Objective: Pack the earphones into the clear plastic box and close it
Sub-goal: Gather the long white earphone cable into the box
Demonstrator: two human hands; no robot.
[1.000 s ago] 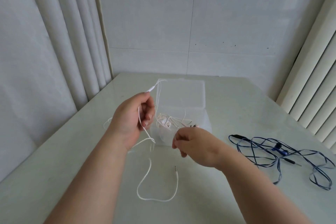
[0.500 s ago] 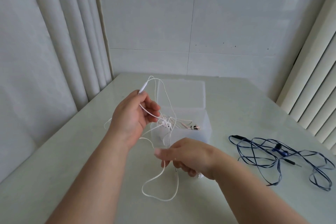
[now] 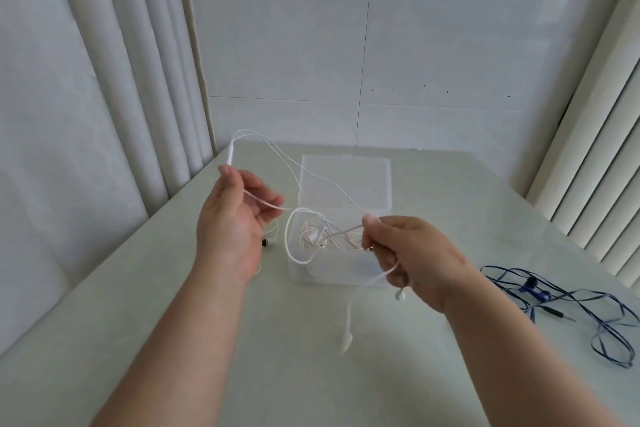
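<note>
the white earphones (image 3: 277, 152) were pinched in both the left hand (image 3: 232, 218) and right hand (image 3: 412, 253), stretched above the open clear plastic box (image 3: 343, 263); blue earphones (image 3: 554, 305) were left on the table (image 3: 450, 191).

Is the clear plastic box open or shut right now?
Open. The clear plastic box has its lid swung back behind it, and cords already lie inside the uncovered base.

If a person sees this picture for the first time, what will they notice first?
First, the two hands in the middle: the left hand and the right hand stretch a thin white earphone cable between them above the open clear plastic box. Next, the tangled blue earphones on the table at the right.
</note>
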